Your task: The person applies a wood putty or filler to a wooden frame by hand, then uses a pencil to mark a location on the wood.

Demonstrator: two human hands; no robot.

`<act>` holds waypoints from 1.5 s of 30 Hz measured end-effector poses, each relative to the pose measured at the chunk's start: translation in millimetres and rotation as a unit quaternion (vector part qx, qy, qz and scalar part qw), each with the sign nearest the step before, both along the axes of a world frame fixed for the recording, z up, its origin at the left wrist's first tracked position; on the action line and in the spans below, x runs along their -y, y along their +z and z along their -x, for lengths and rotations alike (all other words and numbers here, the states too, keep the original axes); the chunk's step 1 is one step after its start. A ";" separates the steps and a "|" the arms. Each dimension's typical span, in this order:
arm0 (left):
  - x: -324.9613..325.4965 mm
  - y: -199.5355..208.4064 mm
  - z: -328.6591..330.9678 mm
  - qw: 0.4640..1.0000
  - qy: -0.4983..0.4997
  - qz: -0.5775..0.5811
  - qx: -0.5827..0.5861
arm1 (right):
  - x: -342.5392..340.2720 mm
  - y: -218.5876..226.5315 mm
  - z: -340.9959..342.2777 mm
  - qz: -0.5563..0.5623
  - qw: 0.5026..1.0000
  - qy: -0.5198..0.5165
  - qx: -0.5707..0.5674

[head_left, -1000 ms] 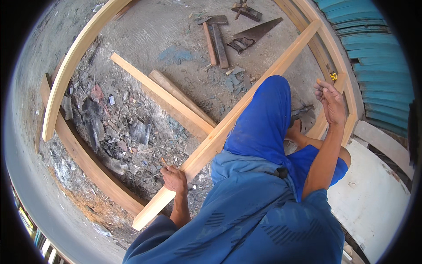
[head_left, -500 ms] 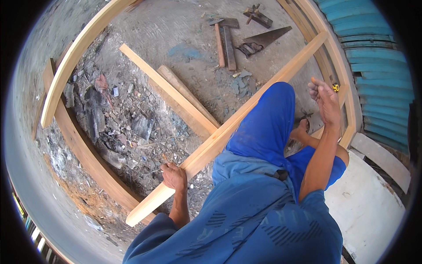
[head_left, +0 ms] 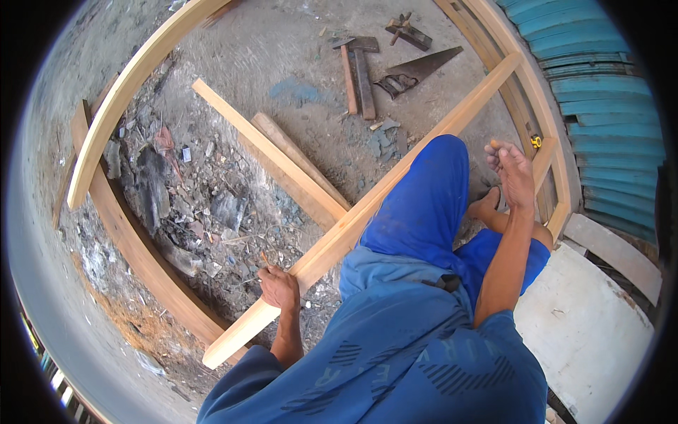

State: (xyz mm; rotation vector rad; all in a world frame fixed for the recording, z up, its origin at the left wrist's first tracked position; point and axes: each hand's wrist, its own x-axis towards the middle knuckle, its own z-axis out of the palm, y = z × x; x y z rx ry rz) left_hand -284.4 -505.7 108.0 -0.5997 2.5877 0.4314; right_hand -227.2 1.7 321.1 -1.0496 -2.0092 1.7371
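Observation:
My left hand (head_left: 280, 286) is closed beside the near end of a long pale wooden beam (head_left: 395, 187), against its edge. A thin orange stick (head_left: 265, 258), pencil-like, sticks up from its fingers. Past my raised knee, my right hand (head_left: 513, 173) is held up with fingers curled. A small orange tip (head_left: 494, 144) shows at its fingertips; what it belongs to I cannot make out. Close to that hand, a yellow tape measure (head_left: 536, 142) rests at the frame's timber (head_left: 545, 116). The beam runs diagonally in front of me, its far end meeting the frame.
A hammer (head_left: 349, 74), a handsaw (head_left: 417, 73) and a wooden plane (head_left: 409, 33) lie on the concrete. A narrow timber (head_left: 265, 148) meets the beam from the far side. Rubble (head_left: 205, 219) fills the left. Blue corrugated sheeting (head_left: 600, 120) stands at right.
My right hand has shifted slightly left and lower, a little farther from the tape measure. The left hand stays at the beam, and the whole view has tilted slightly.

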 end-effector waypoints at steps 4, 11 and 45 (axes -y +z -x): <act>-1.3 1.1 -0.6 1.000 0.004 -0.003 -0.007 | 8.7 -8.2 3.3 -0.095 0.994 0.019 0.042; 1.9 3.3 -1.6 0.999 -0.010 -0.018 -0.050 | 156.7 -43.5 101.9 -0.154 0.890 0.408 0.135; 5.1 -9.9 -14.5 0.967 -0.004 -0.055 -0.249 | 361.3 -206.5 149.1 -0.233 0.619 0.727 0.183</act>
